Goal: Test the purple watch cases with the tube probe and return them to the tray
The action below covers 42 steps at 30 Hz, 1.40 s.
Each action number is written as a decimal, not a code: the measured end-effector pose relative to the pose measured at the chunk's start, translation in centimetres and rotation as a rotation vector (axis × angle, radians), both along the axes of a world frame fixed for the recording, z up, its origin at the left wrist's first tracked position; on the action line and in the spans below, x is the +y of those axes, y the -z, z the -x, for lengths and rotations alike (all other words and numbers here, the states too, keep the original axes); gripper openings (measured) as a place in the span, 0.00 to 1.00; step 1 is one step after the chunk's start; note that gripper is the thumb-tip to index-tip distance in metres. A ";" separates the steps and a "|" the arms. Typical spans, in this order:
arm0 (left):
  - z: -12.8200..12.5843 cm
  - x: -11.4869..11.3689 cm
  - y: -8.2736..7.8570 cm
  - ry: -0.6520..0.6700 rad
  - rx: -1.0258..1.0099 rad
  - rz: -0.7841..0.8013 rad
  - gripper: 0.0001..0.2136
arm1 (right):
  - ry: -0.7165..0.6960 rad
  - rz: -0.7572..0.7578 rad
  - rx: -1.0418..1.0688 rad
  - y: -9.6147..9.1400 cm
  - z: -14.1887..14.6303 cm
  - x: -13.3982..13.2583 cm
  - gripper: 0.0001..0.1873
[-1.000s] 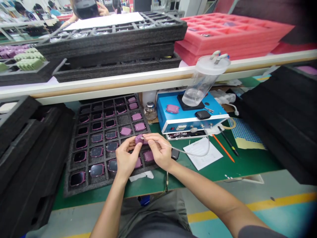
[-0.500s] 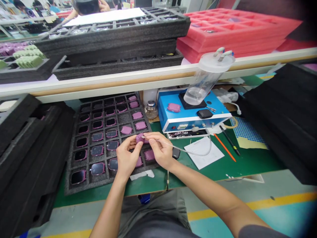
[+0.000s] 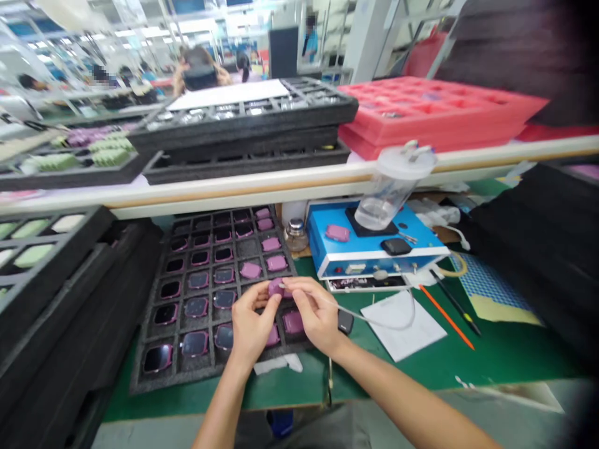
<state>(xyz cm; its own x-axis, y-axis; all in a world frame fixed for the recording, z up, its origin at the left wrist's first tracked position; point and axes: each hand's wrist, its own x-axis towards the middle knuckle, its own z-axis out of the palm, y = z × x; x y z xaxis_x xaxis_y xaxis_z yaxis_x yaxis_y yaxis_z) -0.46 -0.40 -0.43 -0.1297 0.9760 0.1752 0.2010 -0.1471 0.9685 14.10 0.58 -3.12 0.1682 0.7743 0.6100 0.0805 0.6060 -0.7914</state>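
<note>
Mauve rounded-square watch case (image 3: 276, 287), tilted and held in the air, its face partly hidden by the fingers of the left hand (image 3: 253, 327). The right hand (image 3: 317, 317) pinches a slim metal probe (image 3: 285, 287) touching the case at 3 o'clock; clear tubing (image 3: 374, 322) trails from it toward 3 o'clock.

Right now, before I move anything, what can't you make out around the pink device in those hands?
All of these are in the head view:
- The pink device's underside: hidden by the left hand and right hand.
- The thin tube's tip: too small to tell whether it touches the device.
- The lower pink device in the foam tray: partly hidden by the left hand.
</note>
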 end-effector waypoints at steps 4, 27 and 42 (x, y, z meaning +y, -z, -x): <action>0.2 0.1 0.1 -0.022 -0.001 -0.022 0.10 | -0.010 -0.022 0.035 0.1 0.4 0.1 0.09; 0.3 0.3 0.3 -0.037 0.020 -0.001 0.13 | -0.041 -0.005 0.061 0.7 0.5 0.3 0.09; 0.2 0.5 0.2 -0.028 0.017 0.024 0.15 | -0.059 0.015 0.081 0.8 0.2 0.4 0.09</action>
<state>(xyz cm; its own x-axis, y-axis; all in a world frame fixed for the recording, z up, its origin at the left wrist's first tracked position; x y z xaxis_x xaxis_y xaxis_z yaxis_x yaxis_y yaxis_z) -0.63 0.12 -0.59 -0.1545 0.9760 0.1537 0.2211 -0.1174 0.9682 13.85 1.01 -3.88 0.1705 0.7935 0.5842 -0.0196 0.5955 -0.8031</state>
